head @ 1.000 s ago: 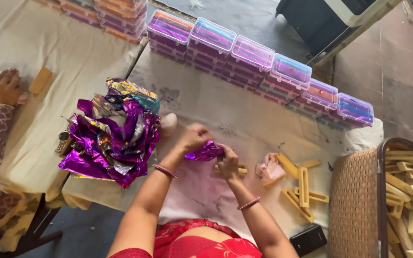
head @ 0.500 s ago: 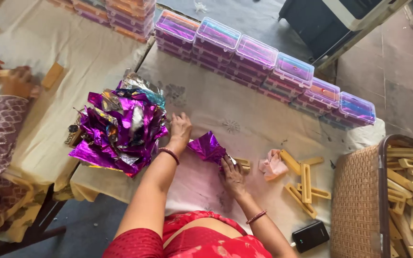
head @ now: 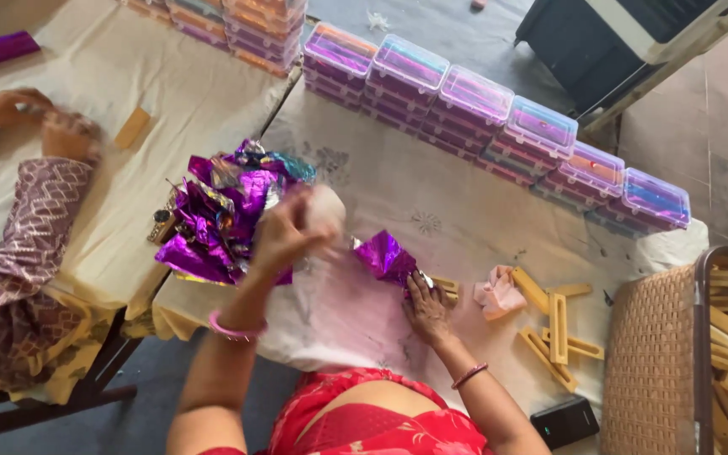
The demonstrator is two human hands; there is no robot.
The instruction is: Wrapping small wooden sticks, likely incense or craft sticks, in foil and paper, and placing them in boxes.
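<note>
Pressing a crumpled piece of purple foil [head: 385, 255] to the cloth-covered counter [head: 465, 202], the person's right hand [head: 428, 308] lies flat with fingers spread over the foil's near edge and the end of a pale wooden stick [head: 446, 287] beneath it. The left hand [head: 292, 229], blurred, hovers beside a heap of purple foil pieces [head: 225, 215] at the counter's left edge; whether it holds anything cannot be told. By the look of it the wrapping is at an early stage: the foil is bunched rather than folded snug, much of the stick stays bare, and more unwrapped sticks [head: 554, 324] lie loose to the right, with a further load in a woven basket [head: 659, 354]. The stick's long axis appears to run roughly left to right across the counter, its exposed end pointing right, while the foil's peak juts up and away from the person. Behind, a row of clear lidded boxes [head: 499, 118] (stacked in tiers) lines the far edge. At left, a co-worker's hand [head: 69, 135] works at a neighbouring counter.
</note>
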